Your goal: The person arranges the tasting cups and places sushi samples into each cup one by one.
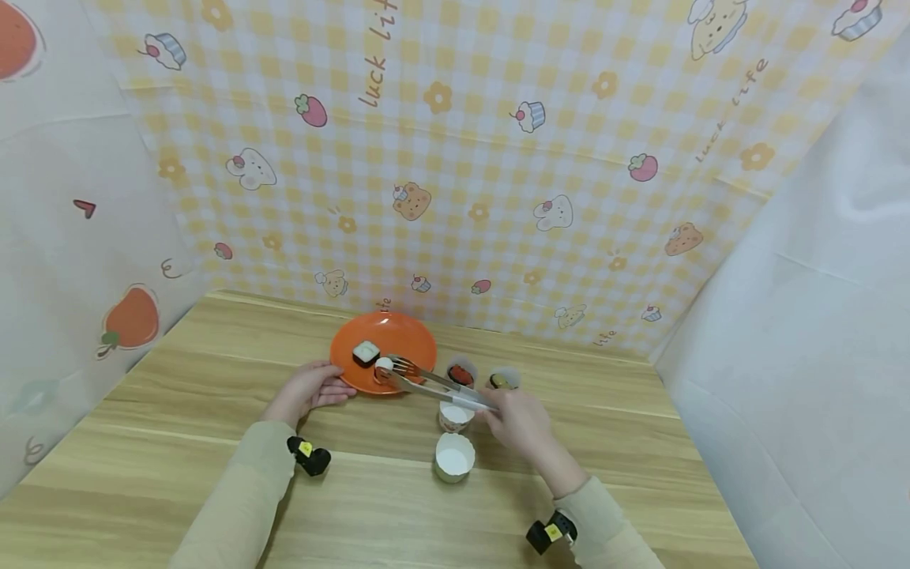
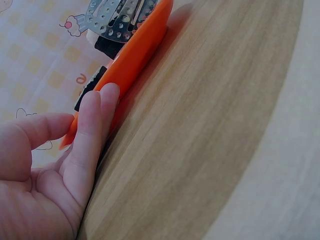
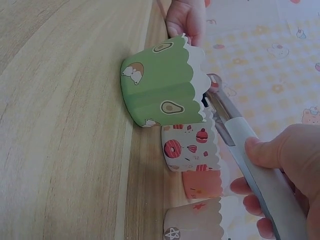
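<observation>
An orange plate (image 1: 408, 336) lies toward the back of the table. My left hand (image 1: 313, 391) holds its left rim, thumb on the upper side and fingers against the outer side in the left wrist view. My right hand (image 1: 522, 423) grips a pair of tongs (image 1: 455, 393) by the light grey handles. The metal heads (image 2: 117, 22) reach over the plate, at a white-topped sushi piece (image 1: 384, 363); whether they squeeze it I cannot tell. Left of it on the plate sits another sushi piece (image 1: 366, 353) with a black wrap.
Near my right hand stand a green paper cup (image 3: 160, 82) and a dessert-print paper cup (image 3: 190, 147). Behind them, one cup holds a red-topped sushi piece (image 1: 460, 374), another a yellowish-topped piece (image 1: 501, 381). A checked cloth (image 1: 455, 261) hangs along the table's back edge.
</observation>
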A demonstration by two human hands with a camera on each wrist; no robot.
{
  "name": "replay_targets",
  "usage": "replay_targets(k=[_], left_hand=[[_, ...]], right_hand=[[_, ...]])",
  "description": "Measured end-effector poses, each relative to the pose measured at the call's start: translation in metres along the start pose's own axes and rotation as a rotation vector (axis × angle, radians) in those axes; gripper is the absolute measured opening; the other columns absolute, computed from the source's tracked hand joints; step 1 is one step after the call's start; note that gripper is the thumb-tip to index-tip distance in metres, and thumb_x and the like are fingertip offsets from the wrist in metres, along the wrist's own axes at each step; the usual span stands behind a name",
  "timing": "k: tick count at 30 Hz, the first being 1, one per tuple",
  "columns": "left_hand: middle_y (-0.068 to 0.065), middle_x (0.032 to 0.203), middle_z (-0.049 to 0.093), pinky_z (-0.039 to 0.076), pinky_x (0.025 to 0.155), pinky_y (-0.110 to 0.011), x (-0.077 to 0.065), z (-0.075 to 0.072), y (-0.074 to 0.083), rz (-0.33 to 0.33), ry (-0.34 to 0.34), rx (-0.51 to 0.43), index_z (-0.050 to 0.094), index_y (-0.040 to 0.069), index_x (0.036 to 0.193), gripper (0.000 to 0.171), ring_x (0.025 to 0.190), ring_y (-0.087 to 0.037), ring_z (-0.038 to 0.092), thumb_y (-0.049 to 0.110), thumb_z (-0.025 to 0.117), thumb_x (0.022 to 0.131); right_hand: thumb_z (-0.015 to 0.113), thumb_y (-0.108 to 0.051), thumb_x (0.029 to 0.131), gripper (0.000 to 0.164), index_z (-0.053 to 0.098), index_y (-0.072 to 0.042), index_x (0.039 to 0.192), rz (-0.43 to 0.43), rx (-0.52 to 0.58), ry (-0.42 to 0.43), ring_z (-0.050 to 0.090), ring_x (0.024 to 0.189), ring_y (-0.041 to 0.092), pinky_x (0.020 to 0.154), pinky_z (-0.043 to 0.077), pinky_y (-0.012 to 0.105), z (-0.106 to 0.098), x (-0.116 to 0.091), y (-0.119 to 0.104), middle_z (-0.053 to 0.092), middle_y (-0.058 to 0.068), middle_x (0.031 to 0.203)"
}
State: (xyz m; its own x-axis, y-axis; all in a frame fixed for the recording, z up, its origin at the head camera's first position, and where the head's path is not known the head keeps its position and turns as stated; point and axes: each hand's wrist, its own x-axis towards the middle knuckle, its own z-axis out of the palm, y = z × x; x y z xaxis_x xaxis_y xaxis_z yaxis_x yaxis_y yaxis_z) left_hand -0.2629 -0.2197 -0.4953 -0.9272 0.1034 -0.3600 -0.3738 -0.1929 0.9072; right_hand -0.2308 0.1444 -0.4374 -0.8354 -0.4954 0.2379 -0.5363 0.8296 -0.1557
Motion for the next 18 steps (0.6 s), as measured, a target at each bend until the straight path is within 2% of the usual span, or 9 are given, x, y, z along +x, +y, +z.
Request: replay_targets(k=[9, 18], left_hand=[[-0.017, 0.081, 0.065, 0.054, 0.069, -0.034, 0.0002, -0.0005, -0.0004, 0.006, 0.004, 0.004, 0.022, -0.012, 0.132, 0.046, 0.075, -0.025, 0.066, 0.011, 0.039, 0.095], [-0.016, 0.079, 0.065, 0.054, 0.069, -0.034, 0.0004, -0.0004, -0.0005, 0.005, 0.001, 0.006, 0.024, -0.011, 0.130, 0.044, 0.075, -0.025, 0.066, 0.011, 0.040, 0.096]], right_hand=[[0.068, -0.032, 0.079, 0.038, 0.064, -0.015, 0.113, 0.005, 0.006, 0.005, 0.039, 0.047, 0.006, 0.037, 0.030, 0.021, -0.0004, -0.0009, 0.0009, 0.066, 0.003, 0.091], [0.065, -0.035, 0.081, 0.037, 0.064, -0.016, 0.113, -0.007, 0.008, 0.029, 0.036, 0.044, 0.003, 0.037, 0.029, 0.020, -0.0063, -0.0044, 0.0036, 0.060, -0.007, 0.072]])
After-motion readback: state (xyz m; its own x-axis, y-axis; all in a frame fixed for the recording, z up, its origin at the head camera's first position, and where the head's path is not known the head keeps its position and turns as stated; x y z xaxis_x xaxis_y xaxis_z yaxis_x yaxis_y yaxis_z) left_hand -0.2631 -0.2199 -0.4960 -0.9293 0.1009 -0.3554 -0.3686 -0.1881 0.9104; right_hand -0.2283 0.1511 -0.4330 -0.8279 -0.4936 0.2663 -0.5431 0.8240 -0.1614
